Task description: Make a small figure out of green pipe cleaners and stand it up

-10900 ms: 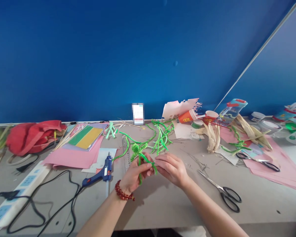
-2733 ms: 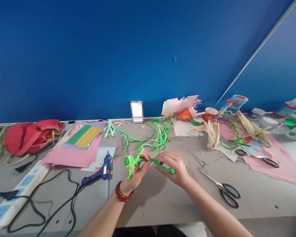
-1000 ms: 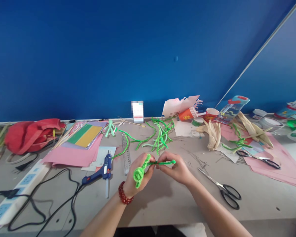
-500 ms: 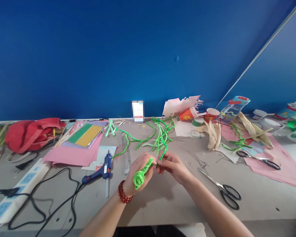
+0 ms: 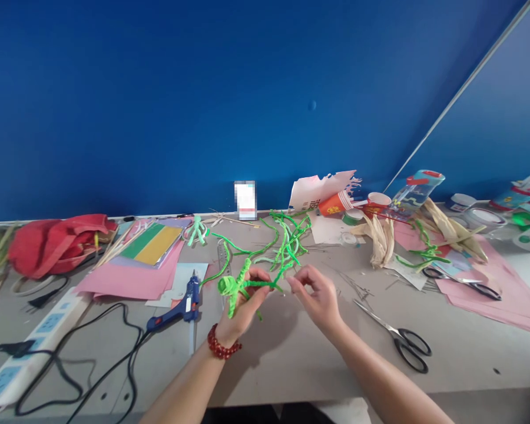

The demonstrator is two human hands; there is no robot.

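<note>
My left hand (image 5: 242, 309) is closed around a green pipe-cleaner figure (image 5: 236, 287), which has a coiled round end on the left and a twisted stem reaching right. At the stem's right end it forks into short branches. Close to that fork, a small gap away, is my right hand (image 5: 318, 297), its thumb and fingers curled together; whether anything is pinched there is hidden. Behind both hands lies a pile of loose green pipe cleaners (image 5: 287, 238). A transparent ruler (image 5: 223, 262) is partly covered by my left hand.
A blue glue gun (image 5: 188, 303) and a power strip (image 5: 35, 335) with black cables are at left, by pink paper (image 5: 128, 280) and a red bag (image 5: 62, 244). Scissors (image 5: 397, 338), paper cups (image 5: 335, 203), dried husks (image 5: 382, 241) and a second pair of scissors (image 5: 463, 282) are at right.
The figure has turned in my left hand, so its coiled end moved left and its stem now points right. My right hand has moved slightly right, off the stem.
</note>
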